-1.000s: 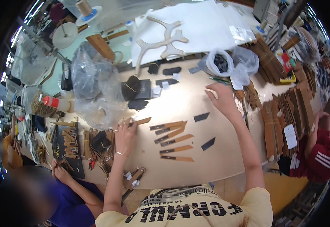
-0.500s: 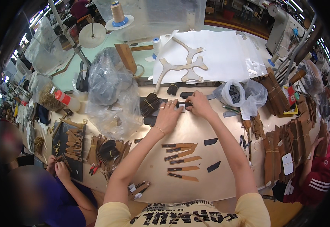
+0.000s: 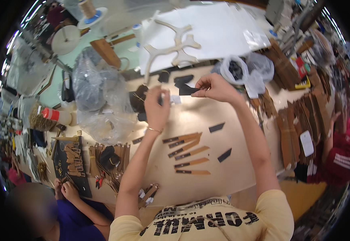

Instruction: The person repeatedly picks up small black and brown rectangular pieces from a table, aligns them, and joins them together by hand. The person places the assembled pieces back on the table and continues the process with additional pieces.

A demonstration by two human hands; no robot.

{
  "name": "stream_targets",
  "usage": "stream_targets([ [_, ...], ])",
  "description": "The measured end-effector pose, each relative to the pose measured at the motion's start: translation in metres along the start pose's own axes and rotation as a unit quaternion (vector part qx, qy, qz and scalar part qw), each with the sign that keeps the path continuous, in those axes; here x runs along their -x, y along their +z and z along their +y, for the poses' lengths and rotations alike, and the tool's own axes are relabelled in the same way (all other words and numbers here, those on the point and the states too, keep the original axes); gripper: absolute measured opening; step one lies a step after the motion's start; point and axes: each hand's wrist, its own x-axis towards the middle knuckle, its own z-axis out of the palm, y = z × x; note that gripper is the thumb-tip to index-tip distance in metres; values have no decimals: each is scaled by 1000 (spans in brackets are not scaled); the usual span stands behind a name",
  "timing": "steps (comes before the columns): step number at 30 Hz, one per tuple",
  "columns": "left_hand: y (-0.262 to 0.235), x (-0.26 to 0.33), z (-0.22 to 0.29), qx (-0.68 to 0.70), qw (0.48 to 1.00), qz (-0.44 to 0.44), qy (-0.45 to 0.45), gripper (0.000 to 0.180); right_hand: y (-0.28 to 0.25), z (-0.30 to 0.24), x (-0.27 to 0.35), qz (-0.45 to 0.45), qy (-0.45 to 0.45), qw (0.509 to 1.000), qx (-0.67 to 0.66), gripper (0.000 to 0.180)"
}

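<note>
Between the thumb and fingers of my right hand (image 3: pixel 216 87) is a dark, flat angled piece (image 3: pixel 187 89), held by its right end near the far side of the table. My left hand (image 3: pixel 157 103) hovers to its left, smeared by motion, so its fingers are unclear. A small white piece (image 3: pixel 175 99) lies between the two hands. Closer to me, several tan strips with dark ends (image 3: pixel 191 153) lie in a loose column. Two dark slanted pieces (image 3: pixel 224 155) rest to their right.
Left of my arm are a clear plastic bag (image 3: pixel 102 124) and bundled brown strips (image 3: pixel 114 156). At the right lie stacked brown leather pieces (image 3: pixel 289 132) and a white bag (image 3: pixel 234 69). White sheeting (image 3: pixel 219 28) covers the back. A co-worker (image 3: pixel 82 213) sits at left, another (image 3: pixel 335 160) at right.
My hands have moved apart. The left has come up off the table pieces; the right now holds the dark piece out to the right. The whole view has shifted and tilted.
</note>
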Motion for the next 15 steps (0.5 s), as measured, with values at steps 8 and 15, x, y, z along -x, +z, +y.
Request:
stream_targets([
  [8,-4,34,70,425,552,-606,-384,56,9,-1,106,-94,-8,995,21,29],
  [15,-4,74,85,530,530,-490,-445,45,39,6,175,180,-27,983,10,43],
])
